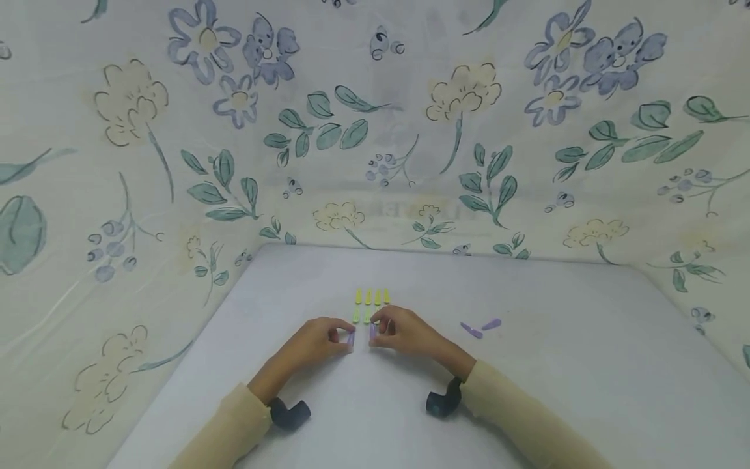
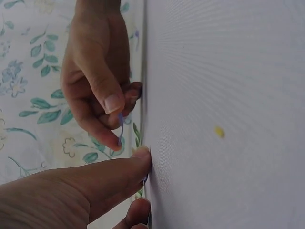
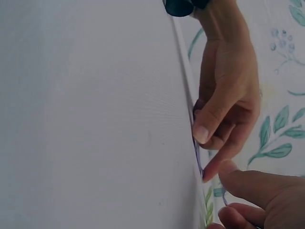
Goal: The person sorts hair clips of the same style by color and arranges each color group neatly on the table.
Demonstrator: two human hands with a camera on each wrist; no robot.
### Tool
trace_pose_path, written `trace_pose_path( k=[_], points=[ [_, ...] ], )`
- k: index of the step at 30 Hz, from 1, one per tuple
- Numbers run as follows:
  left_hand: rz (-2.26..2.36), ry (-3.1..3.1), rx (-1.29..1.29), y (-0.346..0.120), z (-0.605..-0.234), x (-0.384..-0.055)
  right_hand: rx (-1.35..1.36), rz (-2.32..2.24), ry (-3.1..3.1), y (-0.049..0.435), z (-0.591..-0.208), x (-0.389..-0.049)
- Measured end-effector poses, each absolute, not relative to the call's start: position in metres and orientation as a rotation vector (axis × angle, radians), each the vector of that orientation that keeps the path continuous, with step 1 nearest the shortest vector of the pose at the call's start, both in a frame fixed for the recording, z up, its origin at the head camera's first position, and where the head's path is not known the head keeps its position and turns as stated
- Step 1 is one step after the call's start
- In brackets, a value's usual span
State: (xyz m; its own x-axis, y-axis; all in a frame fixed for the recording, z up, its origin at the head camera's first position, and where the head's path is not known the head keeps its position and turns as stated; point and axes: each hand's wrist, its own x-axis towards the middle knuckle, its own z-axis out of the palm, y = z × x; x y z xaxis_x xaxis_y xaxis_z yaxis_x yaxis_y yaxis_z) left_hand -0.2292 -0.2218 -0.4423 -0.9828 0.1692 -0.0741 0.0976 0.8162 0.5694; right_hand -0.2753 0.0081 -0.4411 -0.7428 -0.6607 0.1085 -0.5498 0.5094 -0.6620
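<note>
My left hand (image 1: 322,340) pinches a slim purple hair clip (image 1: 351,339) upright between thumb and finger, low over the white table. Just across from it, my right hand (image 1: 404,332) pinches a second purple hair clip (image 1: 372,333); a small gap separates the two. In the left wrist view the right hand's clip (image 2: 121,129) spans thumb to fingertip. Behind the hands stand a row of yellow hair clips (image 1: 368,297) and, nearer, a row of light green hair clips (image 1: 356,316), partly hidden by the right hand.
Two more purple hair clips (image 1: 471,330) lie on the table (image 1: 562,378) to the right of my right hand. Floral cloth (image 1: 410,150) hangs around the table's back and sides. Each wrist wears a dark camera mount (image 1: 290,415).
</note>
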Motion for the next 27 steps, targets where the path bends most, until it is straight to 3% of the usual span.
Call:
trace_pose_path(
  k=[27],
  points=[
    [0.992,2.895,0.293,-0.226,-0.449,-0.225,-1.134,-0.881,2.695,-0.002,-0.448,-0.27]
  ],
)
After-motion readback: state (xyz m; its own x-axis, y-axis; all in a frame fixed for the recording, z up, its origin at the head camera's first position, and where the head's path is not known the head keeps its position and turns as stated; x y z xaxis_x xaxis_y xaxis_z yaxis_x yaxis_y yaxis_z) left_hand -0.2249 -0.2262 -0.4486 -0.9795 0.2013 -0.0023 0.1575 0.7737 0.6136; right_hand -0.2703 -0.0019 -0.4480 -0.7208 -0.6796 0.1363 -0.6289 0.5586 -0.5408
